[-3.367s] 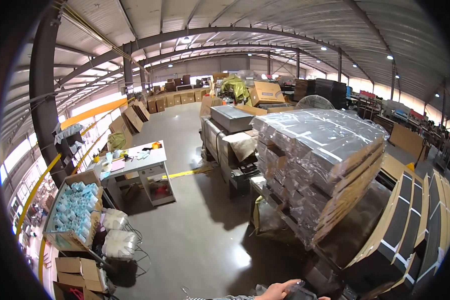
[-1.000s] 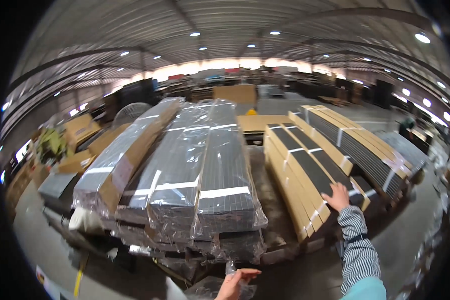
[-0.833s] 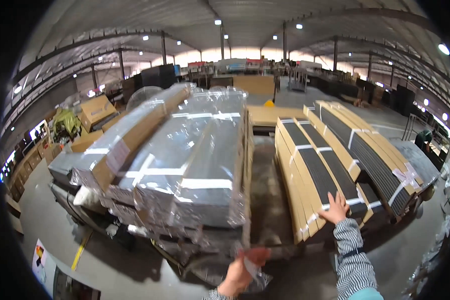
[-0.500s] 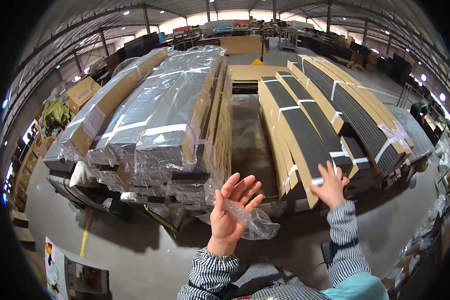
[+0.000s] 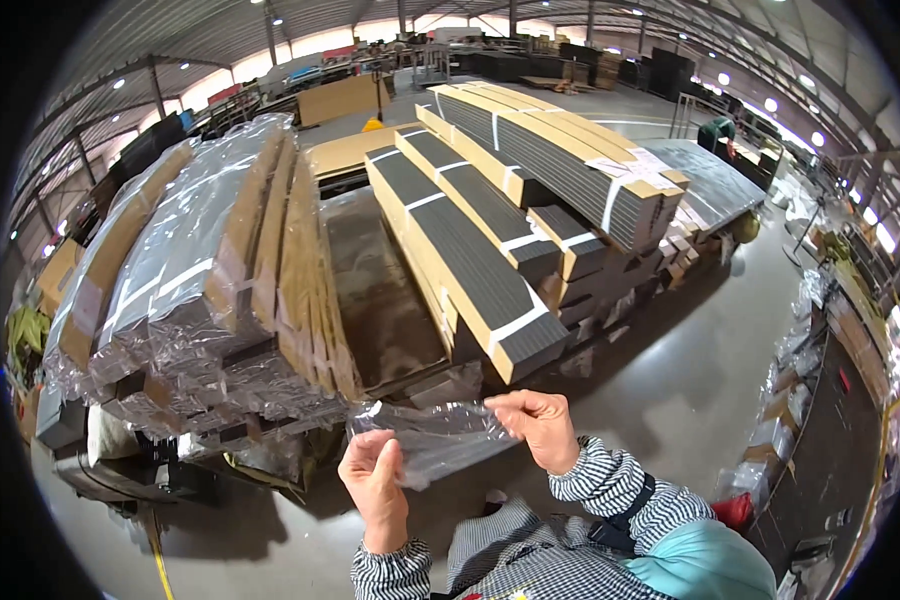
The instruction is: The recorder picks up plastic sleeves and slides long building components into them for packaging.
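Note:
Between my hands a sheet of clear plastic film [image 5: 448,432] is stretched, its upper edge wrinkled and shiny. My left hand [image 5: 374,480] pinches one side of it between thumb and fingers. The other side is gripped by the fingertips of my right hand [image 5: 542,428]. Just beyond my right hand ends a long bundle of dark slats [image 5: 485,270] in brown cardboard, bound with white straps. Left of my hands lies a stack of long cartons [image 5: 195,240] wrapped in clear film.
More strapped slat bundles [image 5: 570,150] are stacked on the right, beside a grey flat surface [image 5: 705,180]. Another person [image 5: 715,135] bends over there. Plastic-wrapped items [image 5: 780,400] line the right side of the floor. A brown board [image 5: 345,100] stands at the back.
My right hand has left the slat bundle and now grips the film. My left hand has closed and moved left and lower, pulling the film out. The view has turned to the right.

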The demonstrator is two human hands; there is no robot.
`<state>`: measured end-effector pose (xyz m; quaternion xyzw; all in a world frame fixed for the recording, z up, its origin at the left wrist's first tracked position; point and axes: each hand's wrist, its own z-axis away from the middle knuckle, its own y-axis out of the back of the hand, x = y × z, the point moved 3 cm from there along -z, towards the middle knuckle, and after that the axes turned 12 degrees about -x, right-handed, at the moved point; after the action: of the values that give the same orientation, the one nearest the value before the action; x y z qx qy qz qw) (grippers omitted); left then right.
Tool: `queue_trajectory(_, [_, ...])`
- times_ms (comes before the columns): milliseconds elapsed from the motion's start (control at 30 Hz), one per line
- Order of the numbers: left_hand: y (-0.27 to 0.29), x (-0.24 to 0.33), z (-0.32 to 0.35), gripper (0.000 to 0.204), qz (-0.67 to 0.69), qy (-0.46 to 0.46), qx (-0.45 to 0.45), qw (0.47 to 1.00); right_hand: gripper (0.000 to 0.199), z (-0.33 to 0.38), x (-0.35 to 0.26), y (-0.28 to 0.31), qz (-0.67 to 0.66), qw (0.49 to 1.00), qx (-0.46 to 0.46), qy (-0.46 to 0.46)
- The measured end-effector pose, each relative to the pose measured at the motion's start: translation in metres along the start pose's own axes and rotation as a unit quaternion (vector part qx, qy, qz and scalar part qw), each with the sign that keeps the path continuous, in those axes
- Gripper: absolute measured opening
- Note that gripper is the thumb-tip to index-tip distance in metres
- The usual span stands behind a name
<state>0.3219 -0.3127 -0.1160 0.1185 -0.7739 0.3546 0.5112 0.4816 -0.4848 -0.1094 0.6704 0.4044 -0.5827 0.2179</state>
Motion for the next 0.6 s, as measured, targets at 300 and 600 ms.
queue_trajectory(300, [-0.054, -0.083, 0.013, 0.030, 0.298, 0.227, -0.144, 0.916, 0.030, 0.033, 0.005, 0.020, -0.470, 0.849, -0.229, -0.070])
queue_trajectory(600, [-0.084, -0.119, -0.086, 0.011, -0.375, 0.113, -0.430, 0.813, 0.019, -0.011, 0.056, 0.217, 0.427, 0.871, -0.230, 0.073])
